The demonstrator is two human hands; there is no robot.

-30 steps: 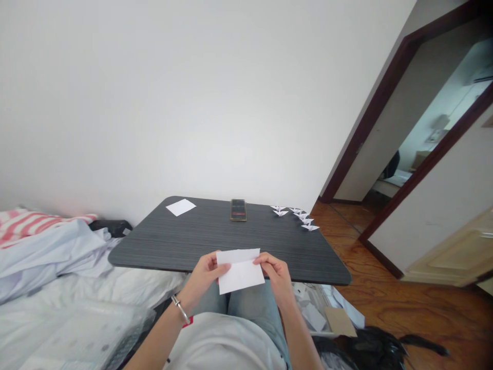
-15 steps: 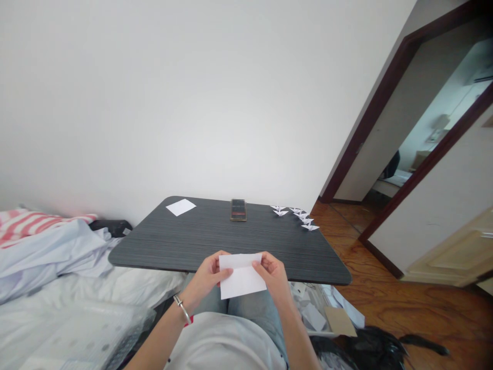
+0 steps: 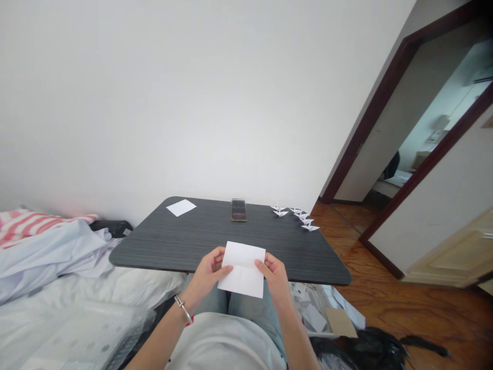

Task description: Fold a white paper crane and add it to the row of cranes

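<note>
A white sheet of paper with a faint crease across it is held up over the front edge of the dark table. My left hand pinches its left side, thumb on the near face and fingers behind. On the opposite side my right hand grips it the same way. Several small folded paper cranes stand in a group at the back right of the table. Flat at the back left lies a white paper stack or sheet.
A phone lies at the table's back middle, near the white wall. Crumpled clothes and bedding are on the left. Below the table's right side is a box of papers, beside a black bag.
The paper has been opened out and tilted, so more of its face shows and its top edge stands higher. Both hands keep hold of its sides in nearly the same place.
</note>
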